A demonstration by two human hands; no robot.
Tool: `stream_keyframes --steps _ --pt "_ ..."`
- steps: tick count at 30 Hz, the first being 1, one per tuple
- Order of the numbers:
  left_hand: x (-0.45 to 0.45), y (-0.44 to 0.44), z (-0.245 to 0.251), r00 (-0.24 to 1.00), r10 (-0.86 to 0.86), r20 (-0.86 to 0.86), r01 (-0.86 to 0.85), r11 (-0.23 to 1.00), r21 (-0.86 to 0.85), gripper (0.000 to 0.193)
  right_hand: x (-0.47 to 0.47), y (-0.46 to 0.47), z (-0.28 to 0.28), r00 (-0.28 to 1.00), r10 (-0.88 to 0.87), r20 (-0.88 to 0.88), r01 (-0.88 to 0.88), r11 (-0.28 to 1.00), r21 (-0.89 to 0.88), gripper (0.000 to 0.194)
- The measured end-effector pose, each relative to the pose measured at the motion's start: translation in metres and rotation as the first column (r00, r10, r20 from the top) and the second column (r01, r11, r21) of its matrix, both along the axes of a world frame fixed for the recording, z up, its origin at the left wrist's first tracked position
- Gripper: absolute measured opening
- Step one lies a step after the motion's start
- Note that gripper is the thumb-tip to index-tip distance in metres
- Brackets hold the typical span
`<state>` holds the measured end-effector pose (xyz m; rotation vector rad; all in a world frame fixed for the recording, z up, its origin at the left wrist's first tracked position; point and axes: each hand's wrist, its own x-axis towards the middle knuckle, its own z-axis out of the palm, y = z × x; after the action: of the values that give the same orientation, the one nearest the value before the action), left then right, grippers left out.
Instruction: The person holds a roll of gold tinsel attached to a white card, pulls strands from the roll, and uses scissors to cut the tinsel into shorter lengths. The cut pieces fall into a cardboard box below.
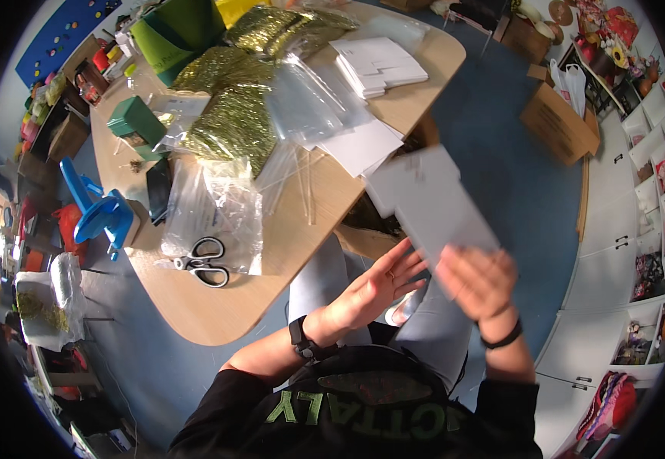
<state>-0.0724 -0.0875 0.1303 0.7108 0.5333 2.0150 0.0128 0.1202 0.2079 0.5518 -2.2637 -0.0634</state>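
A flat sheet of die-cut white card (432, 192) slants out over my lap, just off the table's edge. Its lower end is in my right hand (475, 281), which is blurred, with the fingers lying across the card. My left hand (375, 284) is beside the card's lower left side, palm turned up and fingers apart; whether its fingertips touch the card I cannot tell. Past the card's upper end, more white sheets (361, 146) lie on the table, partly under clear plastic bags (309, 103). A stack of cut white cards (381, 66) sits farther back.
Black-and-grey scissors (203, 262) rest on a clear plastic bag (215, 212) on the wooden table (217, 315). Gold tinsel (229, 120), a green box (137, 123) and a blue tape dispenser (103, 212) are farther left. A cardboard box (367, 229) stands below the table edge.
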Motion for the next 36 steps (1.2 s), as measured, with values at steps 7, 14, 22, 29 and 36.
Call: stream_keyframes --steps 7,14,22,29,36 --pt "-0.002 0.015 -0.091 0.993 0.026 0.114 0.083 0.528 -0.845 0.033 0.052 -0.029 -0.113 0.780 0.299 0.549 -0.071 0.915 -0.398 0.039" --pt "-0.046 -0.064 -0.157 0.964 0.248 0.095 -0.038 0.481 -0.876 0.034 -0.075 0.068 -0.180 0.579 0.254 0.775 0.545 0.586 -0.600 0.024" --pt "-0.054 -0.091 -0.147 0.954 0.300 0.002 -0.094 0.305 -0.948 0.038 -0.320 0.091 -0.420 0.164 0.171 0.971 0.504 0.832 -0.232 0.021" --pt "-0.042 -0.119 -0.165 0.939 0.343 0.007 -0.087 0.257 -0.962 0.024 -0.362 0.010 -0.564 0.495 0.358 0.792 0.676 0.414 -0.610 0.046" --pt "-0.040 -0.120 -0.151 0.918 0.393 0.061 -0.072 0.316 -0.946 0.047 -0.411 -0.030 -0.564 0.490 0.358 0.795 0.683 0.410 -0.605 0.046"
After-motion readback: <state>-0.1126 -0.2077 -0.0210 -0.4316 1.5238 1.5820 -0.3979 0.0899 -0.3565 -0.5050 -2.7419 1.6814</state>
